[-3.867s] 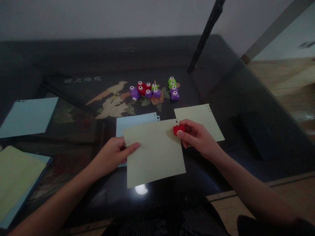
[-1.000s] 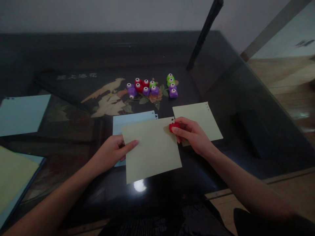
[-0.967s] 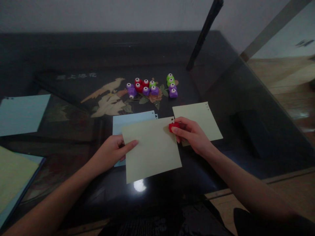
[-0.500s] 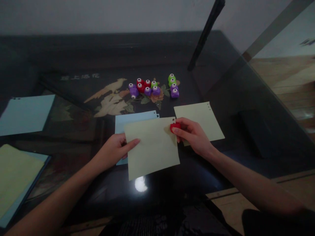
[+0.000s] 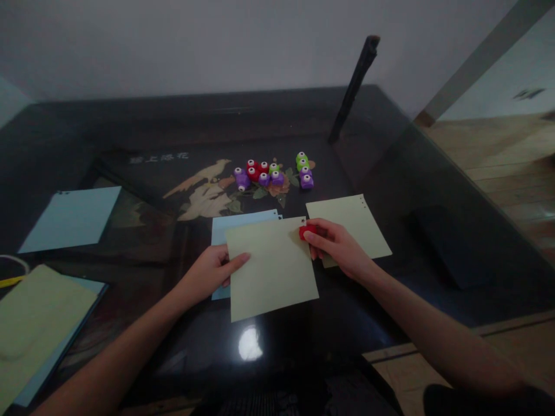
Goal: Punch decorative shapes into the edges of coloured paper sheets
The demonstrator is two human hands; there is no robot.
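Note:
My left hand (image 5: 213,270) pinches the left edge of a pale yellow sheet (image 5: 271,267), thumb on top. At the sheet's upper right corner my right hand (image 5: 336,245) grips a small red paper punch (image 5: 306,231), whose slot sits on the sheet's edge. A light blue sheet (image 5: 236,226) lies partly under the yellow one. Under my right hand lies a second pale yellow sheet (image 5: 352,219) with small holes at its top right corner.
Several small purple, red and green punches (image 5: 274,171) cluster on the dark glass table (image 5: 130,133) beyond the sheets. A blue sheet (image 5: 71,218) and a stack of yellow and blue paper (image 5: 39,323) lie at the left. A dark pole (image 5: 353,86) leans at the back right.
The view has tilted upward, so everything sits lower in the frame. The red punch has shifted slightly along the yellow sheet's top right corner; both hands keep their grips.

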